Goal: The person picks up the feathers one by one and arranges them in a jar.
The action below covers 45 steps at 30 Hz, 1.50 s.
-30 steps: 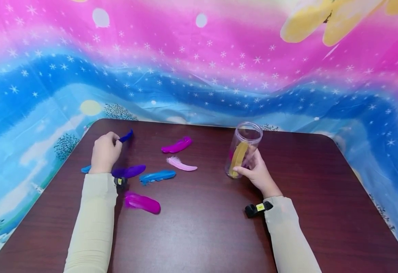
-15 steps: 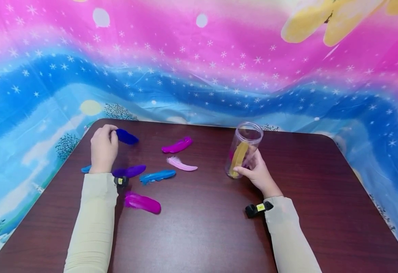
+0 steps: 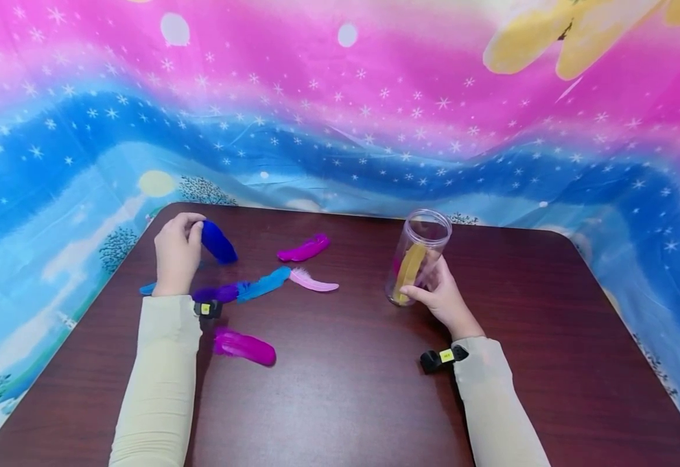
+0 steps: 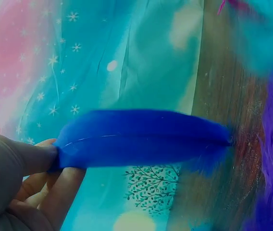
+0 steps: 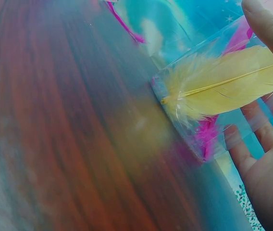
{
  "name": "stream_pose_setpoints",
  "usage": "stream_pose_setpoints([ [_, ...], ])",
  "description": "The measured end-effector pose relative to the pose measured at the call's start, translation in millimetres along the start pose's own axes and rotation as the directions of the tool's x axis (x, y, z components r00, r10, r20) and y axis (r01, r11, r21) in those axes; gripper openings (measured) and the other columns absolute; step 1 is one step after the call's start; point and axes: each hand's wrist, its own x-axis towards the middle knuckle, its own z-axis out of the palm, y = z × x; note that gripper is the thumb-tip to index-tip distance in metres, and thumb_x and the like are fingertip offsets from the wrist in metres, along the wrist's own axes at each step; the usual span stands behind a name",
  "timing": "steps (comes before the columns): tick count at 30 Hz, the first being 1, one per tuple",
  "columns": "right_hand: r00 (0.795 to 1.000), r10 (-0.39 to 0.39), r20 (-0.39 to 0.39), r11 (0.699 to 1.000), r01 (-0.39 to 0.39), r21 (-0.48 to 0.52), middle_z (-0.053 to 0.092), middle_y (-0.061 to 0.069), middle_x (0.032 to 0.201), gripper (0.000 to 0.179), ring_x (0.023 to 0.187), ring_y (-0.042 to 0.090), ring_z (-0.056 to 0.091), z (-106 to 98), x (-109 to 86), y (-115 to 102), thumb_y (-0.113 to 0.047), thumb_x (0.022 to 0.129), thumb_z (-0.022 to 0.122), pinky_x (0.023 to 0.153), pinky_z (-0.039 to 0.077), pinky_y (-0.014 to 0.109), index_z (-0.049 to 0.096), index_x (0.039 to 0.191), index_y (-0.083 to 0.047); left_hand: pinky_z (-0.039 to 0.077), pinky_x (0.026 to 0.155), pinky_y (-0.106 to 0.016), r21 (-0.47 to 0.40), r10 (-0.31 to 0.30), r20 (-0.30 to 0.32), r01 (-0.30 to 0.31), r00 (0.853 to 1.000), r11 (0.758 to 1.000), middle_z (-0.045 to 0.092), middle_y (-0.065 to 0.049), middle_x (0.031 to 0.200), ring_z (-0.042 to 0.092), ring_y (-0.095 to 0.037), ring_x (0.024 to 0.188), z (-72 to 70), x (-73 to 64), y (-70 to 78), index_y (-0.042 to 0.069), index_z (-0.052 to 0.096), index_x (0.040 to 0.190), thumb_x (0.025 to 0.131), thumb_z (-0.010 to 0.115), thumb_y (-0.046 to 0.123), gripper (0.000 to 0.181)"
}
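My left hand pinches one end of a dark blue feather between thumb and fingers at the far left of the table. In the left wrist view the feather stretches out from the fingertips. My right hand grips a clear, lidless jar that stands slightly tilted at the right. A yellow feather and a magenta feather show through its wall. Nearest the left hand on the table are a purple feather and a bright blue feather, whose ends meet.
A pale pink feather lies at the bright blue one's far end. One magenta feather is behind it, another magenta feather nearer the front. A blue tip shows beside the left wrist. A printed cloth hangs behind the brown table.
My left hand has risen slightly, and the dark blue feather has swung to hang down and right. The bright blue feather has turned toward the pink one. My right hand keeps its place.
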Motion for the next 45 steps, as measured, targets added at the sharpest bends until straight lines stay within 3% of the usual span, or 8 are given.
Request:
stream_pose_setpoints([
  [6,1.000,0.011,0.003,1.000,-0.011,-0.003,0.050,0.010,0.140,0.083,0.119,0.012,0.055,0.3,-0.6,-1.5,0.014,0.084,0.072,0.102,0.044,0.019,0.029,0.152,-0.005,0.053,0.080,-0.044,0.002,-0.041,0.031,0.041,0.999,0.999,0.071,-0.021,0.117,0.070,-0.038,0.104,-1.8,-0.6,3.0,0.000,0.070,0.120,0.105,0.057,0.016,0.025],
  [12,1.000,0.013,0.001,1.000,-0.013,-0.002,0.052,0.007,0.137,0.082,0.116,0.011,0.056,1.1,-0.5,-3.2,0.014,0.084,0.073,0.099,0.044,0.019,0.029,0.151,-0.006,0.044,0.070,-0.020,-0.008,-0.050,0.004,0.050,0.999,0.999,0.074,-0.018,0.109,0.072,-0.033,0.095,-3.8,0.6,7.9,0.002,0.073,0.116,0.103,0.063,0.022,0.026],
  [20,1.000,0.007,-0.005,1.000,-0.007,-0.011,0.052,0.008,0.136,0.080,0.114,0.011,0.056,0.9,-1.2,-3.4,0.015,0.084,0.072,0.098,0.045,0.019,0.030,0.150,-0.003,0.041,0.065,-0.009,-0.027,-0.022,-0.037,0.021,0.999,0.999,0.075,-0.017,0.108,0.074,-0.032,0.092,-3.2,1.5,11.6,0.003,0.075,0.114,0.101,0.065,0.021,0.024],
  [30,1.000,-0.019,0.009,1.000,0.019,-0.008,0.052,0.010,0.134,0.081,0.111,0.011,0.058,1.0,0.8,-2.5,0.016,0.084,0.072,0.091,0.049,0.018,0.029,0.150,-0.001,0.044,0.067,-0.009,-0.075,-0.006,0.020,0.007,1.000,0.997,0.076,-0.015,0.102,0.074,-0.030,0.090,0.6,-0.9,26.8,0.005,0.077,0.110,0.099,0.069,0.022,0.022],
  [42,1.000,-0.007,0.002,1.000,0.007,-0.015,0.053,0.008,0.135,0.082,0.114,0.011,0.057,0.2,1.0,-1.7,0.016,0.083,0.072,0.098,0.046,0.018,0.029,0.151,-0.002,0.048,0.069,-0.013,-0.145,0.049,0.051,-0.041,0.997,0.989,0.077,-0.013,0.094,0.074,-0.029,0.082,12.0,-4.8,35.1,0.008,0.079,0.108,0.098,0.071,0.025,0.022],
  [45,1.000,-0.004,-0.001,1.000,0.004,-0.014,0.053,0.007,0.134,0.082,0.115,0.010,0.056,0.4,0.3,-1.8,0.016,0.084,0.072,0.099,0.045,0.018,0.029,0.151,-0.002,0.049,0.068,-0.011,-0.170,0.053,0.053,-0.043,0.997,0.984,0.077,-0.012,0.096,0.075,-0.023,0.082,15.1,-6.0,36.3,0.008,0.079,0.108,0.097,0.071,0.025,0.022],
])
